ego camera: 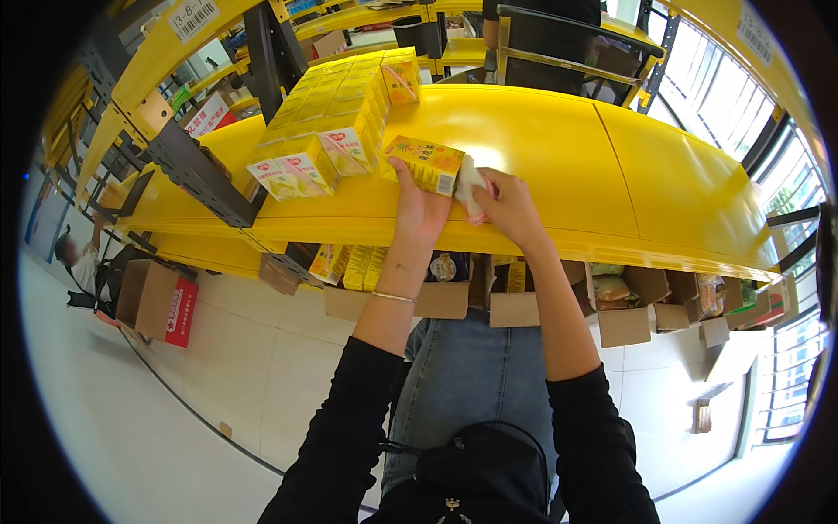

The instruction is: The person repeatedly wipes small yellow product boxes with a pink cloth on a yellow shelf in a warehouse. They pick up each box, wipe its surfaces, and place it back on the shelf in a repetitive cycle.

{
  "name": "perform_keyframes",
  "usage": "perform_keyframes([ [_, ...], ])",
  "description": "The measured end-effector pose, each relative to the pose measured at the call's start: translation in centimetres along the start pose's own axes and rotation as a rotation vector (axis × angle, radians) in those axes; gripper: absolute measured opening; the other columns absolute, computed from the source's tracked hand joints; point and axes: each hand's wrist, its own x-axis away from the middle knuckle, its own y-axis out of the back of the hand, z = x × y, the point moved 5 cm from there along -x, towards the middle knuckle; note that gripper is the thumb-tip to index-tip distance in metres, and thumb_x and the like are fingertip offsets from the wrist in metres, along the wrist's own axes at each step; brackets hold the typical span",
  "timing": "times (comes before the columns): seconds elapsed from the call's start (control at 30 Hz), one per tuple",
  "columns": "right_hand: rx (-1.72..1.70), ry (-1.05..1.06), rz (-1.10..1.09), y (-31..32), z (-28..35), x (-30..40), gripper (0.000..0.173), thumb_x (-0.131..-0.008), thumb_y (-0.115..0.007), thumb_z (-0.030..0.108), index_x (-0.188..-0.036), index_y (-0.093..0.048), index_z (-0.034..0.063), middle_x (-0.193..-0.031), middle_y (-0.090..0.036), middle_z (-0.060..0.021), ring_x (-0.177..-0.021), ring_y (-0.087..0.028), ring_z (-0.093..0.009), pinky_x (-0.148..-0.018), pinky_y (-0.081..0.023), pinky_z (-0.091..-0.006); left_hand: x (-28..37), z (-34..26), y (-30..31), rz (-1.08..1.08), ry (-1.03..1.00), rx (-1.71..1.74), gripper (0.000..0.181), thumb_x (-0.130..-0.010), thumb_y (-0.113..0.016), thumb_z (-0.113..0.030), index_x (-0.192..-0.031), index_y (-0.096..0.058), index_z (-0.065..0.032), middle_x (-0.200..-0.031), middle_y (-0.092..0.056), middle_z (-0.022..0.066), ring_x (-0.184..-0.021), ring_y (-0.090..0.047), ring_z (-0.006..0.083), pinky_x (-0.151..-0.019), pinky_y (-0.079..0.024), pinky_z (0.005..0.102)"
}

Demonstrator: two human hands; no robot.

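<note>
My left hand [421,203] holds a yellow drink carton [425,164] lying on its side just above the yellow metal shelf [524,137], thumb on one end and fingers hidden beneath. In my right hand [507,203] is a bunched white and pink cloth [473,190], pressed against the carton's right end. Left of my hands, a block of similar drink cartons [340,98] stands in close rows on the shelf; some show white fronts with straws attached. One carton [401,77] at the block's far right corner shows an orange and yellow side.
Below the shelf stand open cardboard boxes [514,309] with packaged goods. A dark rack upright [196,170] rises at the left. Beyond the shelf are a metal-framed chair [576,33] and a person in dark clothing [548,59]. Another person [82,262] is at the far left, near a cardboard box [147,298].
</note>
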Motion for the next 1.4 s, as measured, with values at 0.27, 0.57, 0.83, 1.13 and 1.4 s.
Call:
perform_keyframes([
  [0.27,-0.53,0.067,0.182,0.2,-0.9,0.7,0.026,-0.083,-0.052,0.01,-0.102,-0.062,-0.0038,-0.064,-0.06,-0.0055,-0.05,-0.056,-0.012,-0.049,-0.047,-0.0267,0.4,0.0,0.0,0.018,0.087,0.018,0.062,-0.091,-0.037,-0.054,-0.135,-0.032,-0.0107,-0.135,-0.041,0.007,-0.124,-0.039,0.0243,-0.106,-0.029,0.0421],
  [0.57,-0.319,0.155,-0.011,0.4,2.4,2.0,0.03,-0.083,-0.044,-0.001,-0.109,-0.059,-0.0019,-0.095,-0.065,-0.0087,-0.054,-0.054,-0.008,-0.045,-0.047,-0.0211,0.3,-0.1,0.0,0.058,0.047,0.035,0.052,-0.093,-0.041,-0.045,-0.133,-0.037,-0.0103,-0.133,-0.044,0.008,-0.123,-0.041,0.0238,-0.105,-0.031,0.0413],
  [0.83,0.059,0.292,-0.315,3.4,1.3,3.1,0.027,-0.076,-0.043,-0.005,-0.094,-0.063,-0.0022,-0.091,-0.065,-0.01,-0.074,-0.058,-0.015,-0.064,-0.05,-0.0311,0.7,-0.3,-1.3,0.18,-0.047,-0.161,0.059,-0.091,-0.051,-0.04,-0.135,-0.029,-0.0077,-0.127,-0.043,0.0078,-0.116,-0.045,0.0222,-0.098,-0.039,0.0379],
  [1.13,1.006,0.189,-0.458,5.0,1.4,3.3,0.058,-0.082,-0.05,0.014,-0.137,-0.032,0.0062,-0.146,-0.022,-0.0125,-0.138,-0.01,-0.036,-0.107,-0.015,-0.0584,1.8,1.8,-3.0,0.269,-0.161,-0.948,0.068,-0.086,-0.063,-0.018,-0.139,-0.022,-0.0047,-0.129,-0.042,0.0073,-0.119,-0.041,0.017,-0.098,-0.036,0.0314],
  [1.4,0.654,0.389,-0.357,5.3,1.2,4.0,0.047,-0.082,-0.049,0.008,-0.128,-0.043,0.002,-0.13,-0.046,-0.0164,-0.129,-0.032,-0.037,-0.104,-0.032,-0.0439,2.3,2.2,-3.9,0.411,-0.024,-1.112,0.078,-0.077,-0.064,0.003,-0.139,-0.019,-0.0044,-0.129,-0.041,0.0077,-0.12,-0.04,0.0171,-0.098,-0.037,0.0311],
])
